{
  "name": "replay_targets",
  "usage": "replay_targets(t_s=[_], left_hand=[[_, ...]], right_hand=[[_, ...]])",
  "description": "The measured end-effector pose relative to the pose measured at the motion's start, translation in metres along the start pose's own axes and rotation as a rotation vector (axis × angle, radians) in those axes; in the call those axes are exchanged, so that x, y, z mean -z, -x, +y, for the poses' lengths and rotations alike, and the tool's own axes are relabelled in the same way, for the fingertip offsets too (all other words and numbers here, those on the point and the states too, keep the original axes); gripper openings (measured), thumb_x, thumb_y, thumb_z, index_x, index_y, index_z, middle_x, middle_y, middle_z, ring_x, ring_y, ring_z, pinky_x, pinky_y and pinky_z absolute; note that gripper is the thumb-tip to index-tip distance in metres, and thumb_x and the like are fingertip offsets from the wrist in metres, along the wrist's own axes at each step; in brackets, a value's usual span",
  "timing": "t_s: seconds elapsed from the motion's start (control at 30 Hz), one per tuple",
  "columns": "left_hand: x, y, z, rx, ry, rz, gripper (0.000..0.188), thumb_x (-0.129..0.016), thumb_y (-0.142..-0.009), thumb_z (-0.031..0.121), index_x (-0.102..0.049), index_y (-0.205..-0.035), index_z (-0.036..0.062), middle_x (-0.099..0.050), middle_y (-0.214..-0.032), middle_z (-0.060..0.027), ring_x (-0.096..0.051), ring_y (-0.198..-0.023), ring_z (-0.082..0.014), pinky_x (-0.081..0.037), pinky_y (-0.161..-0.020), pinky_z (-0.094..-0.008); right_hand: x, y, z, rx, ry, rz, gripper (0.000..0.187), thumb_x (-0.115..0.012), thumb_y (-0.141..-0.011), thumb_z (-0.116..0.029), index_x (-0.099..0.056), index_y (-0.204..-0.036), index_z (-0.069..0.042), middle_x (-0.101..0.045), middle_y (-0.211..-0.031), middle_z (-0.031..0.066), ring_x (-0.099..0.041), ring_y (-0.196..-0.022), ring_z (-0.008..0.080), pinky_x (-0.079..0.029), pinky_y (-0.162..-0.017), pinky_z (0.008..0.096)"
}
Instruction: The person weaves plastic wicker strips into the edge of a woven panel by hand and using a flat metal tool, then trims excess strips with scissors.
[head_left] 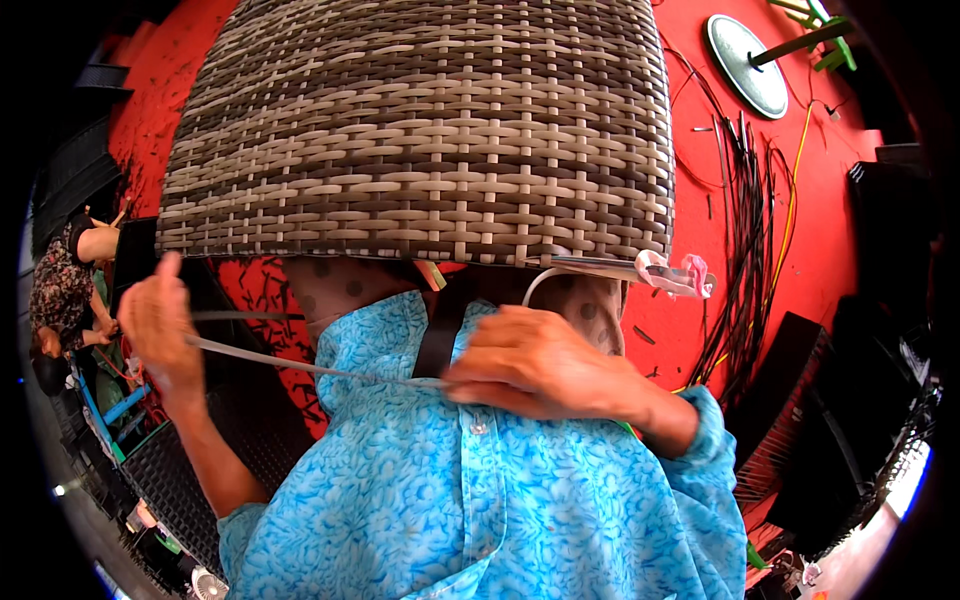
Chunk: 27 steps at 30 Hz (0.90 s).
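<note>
A flat grey weaving strip [300,364] runs between my two hands in front of my body. My left hand [165,330] is closed on it at the left. My right hand [545,365], fingers curled, grips the strip's other stretch near my chest. A pale loop of strip [538,285] rises behind the right hand toward the edge of the woven wicker panel [430,150]. This panel, in brown and grey strands, spans the space ahead of me. Scissors [625,268] with cloth-wrapped handles lie along its near right edge.
Long dark strips [745,250] lie bundled on the red floor [690,340] at right, beside a yellow cord [790,230]. A round grey disc base with a pole [748,68] stands far right. Another person [65,290] sits at left. Dark offcuts litter the floor.
</note>
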<state>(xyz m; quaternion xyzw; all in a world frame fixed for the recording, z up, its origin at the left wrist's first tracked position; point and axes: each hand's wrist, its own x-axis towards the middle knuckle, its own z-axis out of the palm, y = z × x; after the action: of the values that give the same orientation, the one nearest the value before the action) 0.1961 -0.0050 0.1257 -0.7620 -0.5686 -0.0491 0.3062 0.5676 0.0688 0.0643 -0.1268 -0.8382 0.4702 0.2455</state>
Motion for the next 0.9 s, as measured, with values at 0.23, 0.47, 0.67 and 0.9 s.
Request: replay_targets(t_s=[0.23, 0.47, 0.67, 0.9], left_hand=[[-0.051, 0.064, -0.121, 0.515, 0.128, 0.077, 0.033, -0.042, -0.101, 0.019, -0.055, -0.124, -0.0011, -0.065, -0.106, -0.0145, -0.061, -0.095, -0.0238, -0.048, -0.083, -0.0353], [-0.018, -0.118, 0.083, -0.204, 0.440, 0.330, 0.024, -0.059, -0.088, 0.004, -0.062, -0.111, 0.0025, -0.067, -0.094, -0.0096, -0.062, -0.070, -0.0212, -0.048, -0.061, -0.0348], [-0.002, -0.150, 0.247, -0.671, 0.970, 0.497, 0.032, -0.058, -0.071, 0.020, -0.059, -0.100, 0.0043, -0.053, -0.064, 0.0014, -0.054, -0.059, -0.0133, -0.041, -0.054, -0.0277], [-0.005, -0.144, 0.305, -0.715, 1.126, 0.466, 0.026, -0.056, -0.080, 0.023, -0.058, -0.097, 0.0036, -0.048, -0.060, 0.0022, -0.048, -0.054, -0.0139, -0.038, -0.053, -0.0285]], right_hand=[[0.073, 0.076, 0.007, -0.388, -0.314, -0.216, 0.032, -0.066, -0.087, -0.026, -0.066, -0.107, -0.001, -0.069, -0.091, 0.0112, -0.064, -0.082, 0.0234, -0.049, -0.072, 0.0341], [0.101, 0.018, -0.007, -0.801, -0.626, 0.299, 0.066, -0.030, -0.099, -0.051, -0.047, -0.130, 0.004, -0.060, -0.118, 0.0174, -0.058, -0.108, 0.0235, -0.044, -0.097, 0.0361], [0.100, -0.059, -0.012, -0.738, -0.789, -0.023, 0.056, -0.034, -0.101, -0.041, -0.043, -0.134, 0.003, -0.060, -0.113, 0.0130, -0.062, -0.096, 0.0202, -0.048, -0.088, 0.0336], [0.098, -0.062, -0.017, -0.543, -0.509, 0.615, 0.031, -0.043, -0.101, -0.025, -0.050, -0.121, -0.002, -0.052, -0.086, -0.0011, -0.039, -0.054, 0.0017, -0.029, -0.044, 0.0175]])
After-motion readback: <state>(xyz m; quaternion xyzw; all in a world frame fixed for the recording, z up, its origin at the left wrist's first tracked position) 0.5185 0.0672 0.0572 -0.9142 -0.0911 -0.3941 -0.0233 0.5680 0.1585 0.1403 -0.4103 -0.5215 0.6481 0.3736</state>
